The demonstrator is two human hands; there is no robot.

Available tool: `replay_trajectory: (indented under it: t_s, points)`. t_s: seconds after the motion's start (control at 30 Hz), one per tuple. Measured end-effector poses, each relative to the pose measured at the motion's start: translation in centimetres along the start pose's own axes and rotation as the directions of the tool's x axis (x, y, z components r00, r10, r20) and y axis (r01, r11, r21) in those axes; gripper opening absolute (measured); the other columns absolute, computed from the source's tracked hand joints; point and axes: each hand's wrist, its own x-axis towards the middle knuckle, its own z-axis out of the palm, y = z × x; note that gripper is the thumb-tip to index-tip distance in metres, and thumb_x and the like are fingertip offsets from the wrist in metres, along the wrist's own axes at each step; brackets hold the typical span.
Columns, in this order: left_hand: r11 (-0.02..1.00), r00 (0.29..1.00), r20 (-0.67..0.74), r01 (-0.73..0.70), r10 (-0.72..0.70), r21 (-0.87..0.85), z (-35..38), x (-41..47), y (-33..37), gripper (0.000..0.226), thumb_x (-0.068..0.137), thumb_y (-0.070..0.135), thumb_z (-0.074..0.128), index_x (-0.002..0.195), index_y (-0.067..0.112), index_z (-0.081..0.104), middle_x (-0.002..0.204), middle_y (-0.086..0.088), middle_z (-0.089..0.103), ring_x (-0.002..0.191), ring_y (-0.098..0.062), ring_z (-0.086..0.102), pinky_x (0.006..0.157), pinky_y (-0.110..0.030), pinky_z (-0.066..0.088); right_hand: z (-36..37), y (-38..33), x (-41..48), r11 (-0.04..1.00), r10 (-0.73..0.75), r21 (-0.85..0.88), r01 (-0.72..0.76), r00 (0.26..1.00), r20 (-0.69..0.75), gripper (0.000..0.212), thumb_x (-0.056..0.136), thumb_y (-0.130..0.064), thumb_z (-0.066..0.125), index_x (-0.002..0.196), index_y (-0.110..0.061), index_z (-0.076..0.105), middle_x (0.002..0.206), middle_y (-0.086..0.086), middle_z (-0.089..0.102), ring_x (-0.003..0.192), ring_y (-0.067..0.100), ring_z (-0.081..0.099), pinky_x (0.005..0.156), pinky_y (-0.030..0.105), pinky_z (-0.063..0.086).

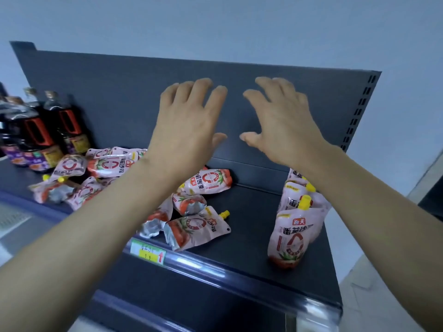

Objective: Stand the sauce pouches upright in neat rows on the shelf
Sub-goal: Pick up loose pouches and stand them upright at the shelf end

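Both hands spread, holding nothing — your left hand (189,125) sits above the fallen pouch (197,228), its length running left-right; right hand (280,123) nearer the standing row (293,226).

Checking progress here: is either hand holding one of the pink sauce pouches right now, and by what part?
Nothing is held. The left hand and right hand hover open above the shelf.

Glossy plastic pouches (201,228), matt metal shelf (251,236)
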Motion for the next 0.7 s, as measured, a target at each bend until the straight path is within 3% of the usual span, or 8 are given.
replay_trajectory:
  t_s: [0.13,0.47,0.6,0.7]
  points:
    - [1.0,1.0,0.013,-0.017,0.018,-0.014,1.1,0.0,-0.5,0.068,0.074,0.029,0.072,0.132,0.009,0.044,0.134,-0.015,0.046,0.122,-0.037,0.043,0.103,-0.046,0.027,0.9,0.3,0.8,0.998,-0.039,-0.04,0.04,0.999,0.017,0.07,0.082,-0.039,0.066,0.142,-0.015,0.036,0.153,0.007,0.027,0.142,0.031,0.02,0.11,0.046,0.024]
    - [1.0,0.975,0.222,-0.004,0.006,-0.007,6.3,0.3,-2.1,0.06,0.08,0.038,0.064,0.129,0.012,0.042,0.131,-0.011,0.045,0.12,-0.034,0.043,0.103,-0.044,0.028,5.9,0.6,2.2,0.999,0.014,-0.041,-0.003,0.967,0.256,0.052,0.086,-0.031,0.061,0.133,-0.015,0.045,0.134,0.007,0.049,0.126,0.029,0.039,0.099,0.042,0.033]
    - [0.999,0.945,0.325,-0.017,0.026,-0.03,9.4,-0.3,-2.8,0.062,0.083,0.043,0.059,0.133,0.011,0.04,0.133,-0.013,0.045,0.123,-0.033,0.041,0.104,-0.045,0.027,9.1,0.0,2.4,0.997,0.081,-0.034,-0.074,0.907,0.413,0.06,0.084,-0.038,0.064,0.135,-0.014,0.044,0.134,0.01,0.051,0.124,0.032,0.042,0.098,0.044,0.035]
    - [0.997,0.918,0.39,-0.05,0.068,-0.058,11.5,-0.4,-3.5,0.058,0.084,0.039,0.058,0.132,0.011,0.04,0.134,-0.013,0.044,0.124,-0.035,0.04,0.105,-0.047,0.027,11.6,-0.1,2.5,0.984,0.155,-0.014,-0.176,0.82,0.551,0.061,0.083,-0.041,0.064,0.135,-0.014,0.044,0.134,0.011,0.053,0.121,0.033,0.048,0.095,0.042,0.04]
